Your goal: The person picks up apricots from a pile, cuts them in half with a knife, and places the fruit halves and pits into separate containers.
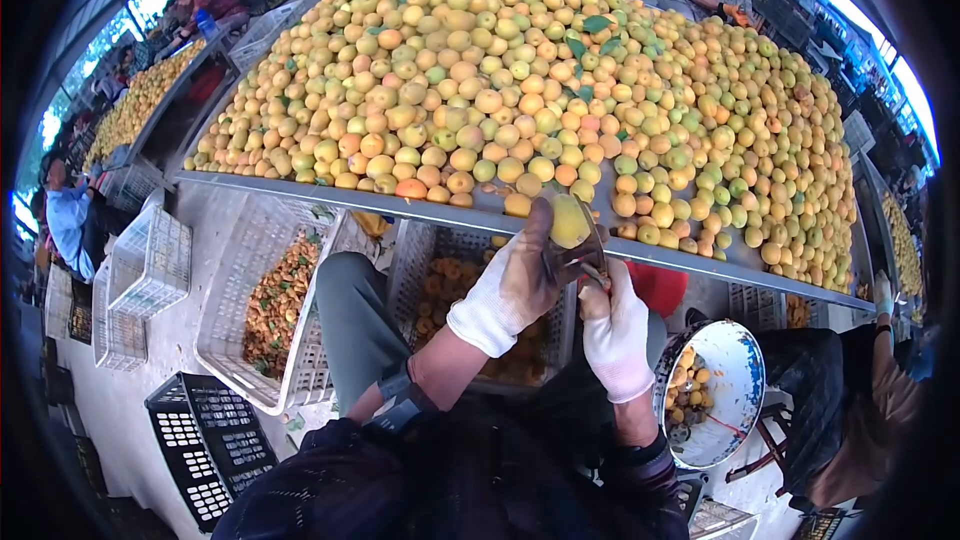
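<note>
My left hand [512, 280], in a white glove with dark, stained fingers, grips a yellow apricot [571, 221] above the near edge of the sorting table [400, 206]. My right hand [616, 328], gloved in white, is closed around a small metal tool [592, 268] held just below the fruit. Its exact kind is hard to make out, and my fingers hide most of it. Both hands are close together. A large heap of apricots [480, 90], with some green leaves, covers the table beyond them.
Below the table edge stands a crate [415, 260] of orange pieces. Another crate [225, 315] with orange scraps is at left, near a black crate [185, 410]. A white bucket [745, 380] holding fruit stands at right, by a seated person's legs [815, 410]. Other people work around.
</note>
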`<state>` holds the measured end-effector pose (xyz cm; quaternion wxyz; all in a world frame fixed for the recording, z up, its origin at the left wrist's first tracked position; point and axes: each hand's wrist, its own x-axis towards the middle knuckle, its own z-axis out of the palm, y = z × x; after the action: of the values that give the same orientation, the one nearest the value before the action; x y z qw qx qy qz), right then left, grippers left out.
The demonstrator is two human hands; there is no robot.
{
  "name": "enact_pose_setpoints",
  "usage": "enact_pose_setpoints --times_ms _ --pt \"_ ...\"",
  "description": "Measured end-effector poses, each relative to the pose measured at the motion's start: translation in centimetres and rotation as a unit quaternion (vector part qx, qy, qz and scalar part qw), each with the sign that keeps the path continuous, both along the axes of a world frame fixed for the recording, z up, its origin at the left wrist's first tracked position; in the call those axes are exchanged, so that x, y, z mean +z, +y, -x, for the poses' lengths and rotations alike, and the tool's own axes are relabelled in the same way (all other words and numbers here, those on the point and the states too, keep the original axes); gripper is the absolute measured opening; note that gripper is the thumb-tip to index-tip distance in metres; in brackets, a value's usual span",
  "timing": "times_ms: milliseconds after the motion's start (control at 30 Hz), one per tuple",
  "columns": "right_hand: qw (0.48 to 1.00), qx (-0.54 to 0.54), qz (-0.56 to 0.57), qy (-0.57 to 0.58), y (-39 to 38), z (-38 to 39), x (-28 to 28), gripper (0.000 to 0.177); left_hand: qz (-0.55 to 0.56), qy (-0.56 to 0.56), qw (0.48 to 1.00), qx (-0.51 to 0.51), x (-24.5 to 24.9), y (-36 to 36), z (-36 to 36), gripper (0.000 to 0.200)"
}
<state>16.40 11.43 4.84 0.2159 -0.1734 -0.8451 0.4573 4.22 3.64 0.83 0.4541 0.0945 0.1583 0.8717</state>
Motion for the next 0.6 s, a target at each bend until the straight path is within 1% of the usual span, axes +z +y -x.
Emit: enact_pose_setpoints --times_ms 67,100,133,167,200,233,267,300,333,367,400,433,467,500,533,567,600 --pt "0.999 0.000 -0.034 0.038 -0.1 0.2 -0.7 0.029 0.039 0.008 0.999 -0.022 0.6 -0.3 -0.4 0.058" --pt "0.998 -0.005 -0.055 0.041 0.0 0.1 -0.7 0.034 0.038 0.008 0.999 -0.022 0.7 -0.4 -0.5 0.058" --pt "0.998 -0.005 -0.055 0.041 0.1 0.1 -1.0 0.034 0.012 0.023 0.999 -0.034 0.7 -0.6 -0.6 0.057" --pt "0.995 -0.035 0.064 0.070 0.3 0.1 -1.5 0.036 -0.015 0.040 0.998 -0.046 0.9 -0.9 -0.7 0.056" --pt "0.976 -0.065 0.181 0.098 0.6 0.0 -1.7 0.039 -0.015 0.039 0.998 -0.046 1.7 -1.4 -0.9 0.056" --pt "0.962 -0.023 0.250 0.109 1.0 0.1 -0.5 0.041 0.020 0.129 0.991 -0.024 2.9 -2.1 -1.3 0.053" --pt "0.962 -0.027 0.250 0.108 1.4 0.1 -0.2 0.041 0.055 0.217 0.975 -0.003 3.5 -2.4 -1.5 0.051" --pt "0.934 0.016 0.345 0.090 1.6 0.0 -0.1 0.040 0.018 0.277 0.961 0.008 3.4 -2.2 -1.6 0.053" --pt "0.895 0.058 0.437 0.071 1.8 0.0 0.0 0.040 0.018 0.276 0.961 0.004 3.5 -2.3 -1.4 0.053" --pt "0.880 0.056 0.469 0.056 1.8 0.3 0.3 0.045 0.036 0.338 0.941 0.004 3.8 -2.5 -1.1 0.056" --pt "0.880 0.055 0.468 0.056 1.4 0.4 0.4 0.045 0.054 0.398 0.916 0.005 3.9 -2.6 -0.9 0.058" --pt "0.879 0.049 0.466 0.088 0.8 0.7 0.5 0.046 0.046 0.413 0.909 0.027 3.3 -2.4 -0.7 0.065" --pt "0.877 0.044 0.464 0.121 0.4 1.0 0.5 0.047 0.048 0.414 0.909 0.029 3.3 -2.3 -0.9 0.065" --pt "0.870 0.056 0.468 0.144 0.3 1.1 0.1 0.047 0.052 0.378 0.923 0.047 3.8 -2.1 -1.5 0.063" --pt "0.869 0.058 0.469 0.143 0.0 1.2 0.1 0.047 0.054 0.342 0.936 0.065 3.9 -2.1 -1.9 0.062" --pt "0.874 0.037 0.454 0.171 -0.5 1.4 0.2 0.047 0.055 0.341 0.936 0.066 3.6 -2.3 -2.0 0.062" --pt "0.877 0.016 0.438 0.199 -0.9 1.5 0.2 0.048 0.098 0.305 0.946 0.052 3.1 -2.4 -2.0 0.060"
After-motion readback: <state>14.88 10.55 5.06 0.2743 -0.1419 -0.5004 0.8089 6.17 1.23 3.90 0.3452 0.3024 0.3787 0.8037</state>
